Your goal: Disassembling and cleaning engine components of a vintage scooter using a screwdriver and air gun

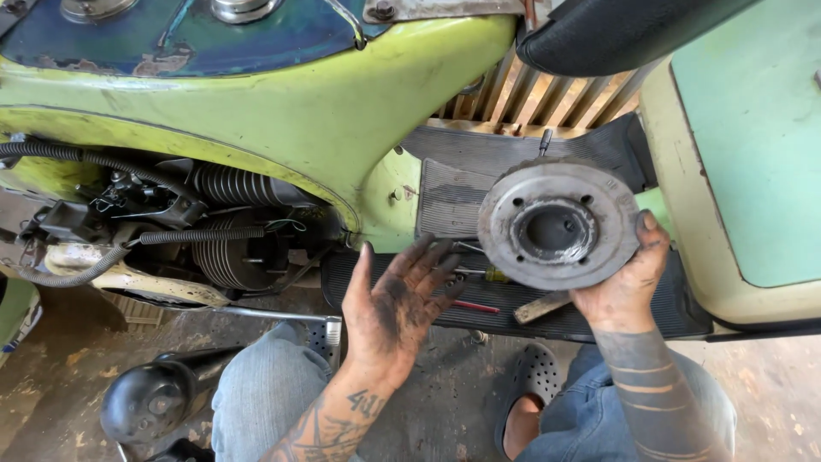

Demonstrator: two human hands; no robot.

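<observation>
holding a round metal disc up by its edge, the right hand grips it w/ thumb on the rim, over the scooter's black floor mat. the left hand is empty, greasy palm up, fingers spread, just beside the disc.

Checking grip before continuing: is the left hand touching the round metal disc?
Apart. The head view shows the left hand open, clear floorboard between it and the disc.

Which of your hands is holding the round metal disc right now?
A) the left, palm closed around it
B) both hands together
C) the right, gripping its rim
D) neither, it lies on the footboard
C: the right hand grips the rim of the metal disc, while the left hand is open, greasy and empty.
</observation>
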